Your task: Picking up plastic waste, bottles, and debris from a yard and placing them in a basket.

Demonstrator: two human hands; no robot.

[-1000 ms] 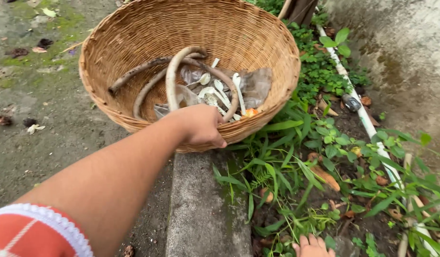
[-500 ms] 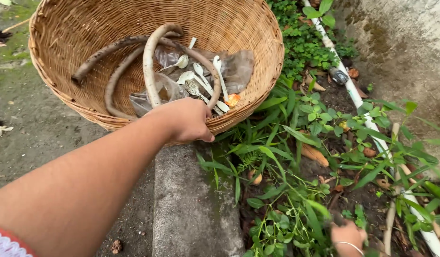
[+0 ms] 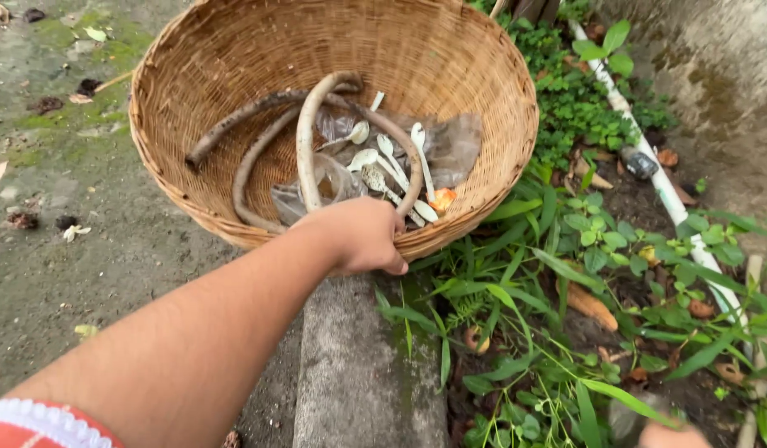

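The wicker basket [image 3: 234, 75], tilted on the concrete curb [image 3: 350, 365], already carries curved sticks [image 3: 305, 141], plastic spoons [image 3: 392, 162] and wrappers. Its near rim is clamped by the left hand [image 3: 363, 236]. The right hand [image 3: 674, 434] is barely seen among weeds [image 3: 516, 290]; its grip cannot be told.

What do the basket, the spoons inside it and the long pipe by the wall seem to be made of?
Basket: woven cane or wicker, tan and matte, weave visible. Spoons: probably white plastic, thin and dirt-stained. Pipe: likely white plastic, smooth and grimy. The left hand grips the basket's rim.
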